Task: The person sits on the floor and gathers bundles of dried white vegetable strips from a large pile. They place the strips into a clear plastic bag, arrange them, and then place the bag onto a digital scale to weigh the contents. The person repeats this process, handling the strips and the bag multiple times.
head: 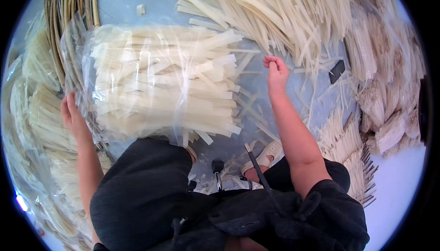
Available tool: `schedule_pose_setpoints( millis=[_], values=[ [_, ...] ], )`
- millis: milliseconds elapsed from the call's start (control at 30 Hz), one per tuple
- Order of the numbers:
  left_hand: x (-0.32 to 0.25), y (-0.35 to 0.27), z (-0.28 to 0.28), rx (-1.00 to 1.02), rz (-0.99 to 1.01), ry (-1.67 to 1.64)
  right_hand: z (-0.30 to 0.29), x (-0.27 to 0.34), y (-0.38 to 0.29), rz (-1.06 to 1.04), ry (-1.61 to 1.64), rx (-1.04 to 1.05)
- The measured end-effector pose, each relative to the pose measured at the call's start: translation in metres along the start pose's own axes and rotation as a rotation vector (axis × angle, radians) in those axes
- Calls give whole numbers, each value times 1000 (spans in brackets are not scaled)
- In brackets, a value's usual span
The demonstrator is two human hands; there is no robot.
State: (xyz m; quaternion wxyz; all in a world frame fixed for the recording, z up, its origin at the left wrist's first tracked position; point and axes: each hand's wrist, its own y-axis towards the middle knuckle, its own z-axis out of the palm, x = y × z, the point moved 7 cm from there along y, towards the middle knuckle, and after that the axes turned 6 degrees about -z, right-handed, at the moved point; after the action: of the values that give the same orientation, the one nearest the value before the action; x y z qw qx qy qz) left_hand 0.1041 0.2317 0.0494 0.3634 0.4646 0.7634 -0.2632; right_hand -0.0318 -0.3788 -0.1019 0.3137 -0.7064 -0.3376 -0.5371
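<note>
A clear plastic bag (185, 87) holding many flat, pale strips (165, 79) lies before me, above my left knee. At the bag's left side is my left hand (73, 113), near the loose plastic film; whether its fingers grip the film cannot be told. My right hand (275, 68) is raised just right of the strips' ends, its fingers curled in, and nothing shows in it. Past that hand spreads a large loose heap of similar pale strips (285, 13).
Long brown canes (72, 0) lie at upper left, beside bagged strips (44, 113). Wrapped bundles (381, 55) line the right side. A small dark flat object (337, 72) and scraps lie on the floor. A chair caster (217, 165) shows between my feet.
</note>
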Motion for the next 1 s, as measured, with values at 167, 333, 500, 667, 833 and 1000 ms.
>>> schedule_pose_setpoints(
  millis=[167,333,500,667,833,1000],
  values=[
    [-12,-94,24,308,179,74,55,7,-44,659,54,136],
    [-65,-154,43,590,595,112,39,41,-14,414,343,-89],
    [-94,-188,91,865,632,141,-58,33,-48,276,26,-161],
    [-106,-204,132,848,759,422,-36,-2,-125,66,-864,134],
    [-96,-210,148,834,752,610,3,-7,-139,13,-1189,336],
    [-93,-207,133,765,682,463,-78,27,-72,-10,-1067,427]
  ],
)
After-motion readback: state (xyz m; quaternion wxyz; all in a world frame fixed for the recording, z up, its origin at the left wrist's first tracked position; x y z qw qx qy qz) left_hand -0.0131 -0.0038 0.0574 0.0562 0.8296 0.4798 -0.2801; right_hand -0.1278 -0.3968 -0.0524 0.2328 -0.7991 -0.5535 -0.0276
